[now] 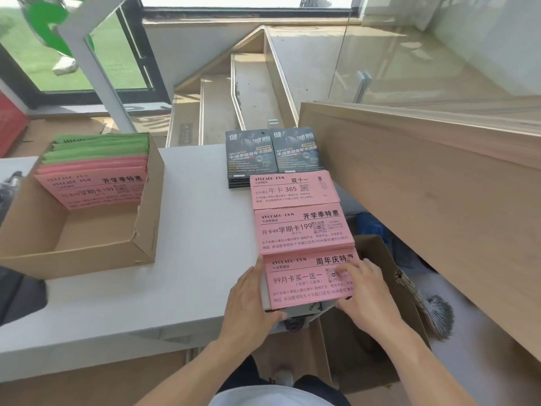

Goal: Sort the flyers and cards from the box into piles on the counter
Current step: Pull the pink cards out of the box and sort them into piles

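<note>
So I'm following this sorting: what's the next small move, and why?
Probably let go of the nearest pink pile, which both the left hand and right hand are squaring, then reach to the box: pink and green flyers remain there unsorted.

A gym's front desk area, judging by stacks of gym promotion flyers (301, 224) on a white counter (190, 259). Wooden stairs (234, 98) and a glass partition (424, 54) fill the upper frame.
</note>
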`<state>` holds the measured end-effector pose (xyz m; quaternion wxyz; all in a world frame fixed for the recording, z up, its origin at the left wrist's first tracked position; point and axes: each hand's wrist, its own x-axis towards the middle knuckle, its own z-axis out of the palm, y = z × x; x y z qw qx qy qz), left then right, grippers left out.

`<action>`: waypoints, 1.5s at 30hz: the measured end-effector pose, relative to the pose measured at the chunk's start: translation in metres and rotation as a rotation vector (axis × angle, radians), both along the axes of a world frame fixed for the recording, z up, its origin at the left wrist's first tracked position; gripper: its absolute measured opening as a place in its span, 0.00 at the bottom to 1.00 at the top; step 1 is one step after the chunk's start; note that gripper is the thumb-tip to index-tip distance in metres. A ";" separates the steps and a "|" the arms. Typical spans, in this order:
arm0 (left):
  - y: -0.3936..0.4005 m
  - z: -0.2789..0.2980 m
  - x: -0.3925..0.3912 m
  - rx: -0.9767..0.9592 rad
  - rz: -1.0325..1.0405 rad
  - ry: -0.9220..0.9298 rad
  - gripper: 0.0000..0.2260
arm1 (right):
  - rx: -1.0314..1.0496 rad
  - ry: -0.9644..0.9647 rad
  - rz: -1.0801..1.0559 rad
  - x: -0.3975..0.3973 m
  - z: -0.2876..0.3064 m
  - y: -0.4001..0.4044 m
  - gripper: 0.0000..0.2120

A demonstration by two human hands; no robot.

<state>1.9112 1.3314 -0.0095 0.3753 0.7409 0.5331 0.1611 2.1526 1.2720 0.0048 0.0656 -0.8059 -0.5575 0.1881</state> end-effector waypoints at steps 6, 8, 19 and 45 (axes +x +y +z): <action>0.001 0.020 -0.036 -0.063 0.142 -0.156 0.45 | 0.036 0.046 0.161 -0.053 0.039 0.030 0.30; 0.012 0.035 -0.055 0.031 0.237 -0.233 0.37 | 0.098 0.133 0.227 -0.087 0.048 0.052 0.24; 0.185 0.083 -0.259 0.531 0.513 -0.052 0.26 | 0.290 0.281 0.542 -0.284 0.073 0.232 0.23; 0.286 0.055 -0.335 0.443 0.238 0.157 0.33 | 0.411 -0.091 0.554 -0.352 0.054 0.328 0.19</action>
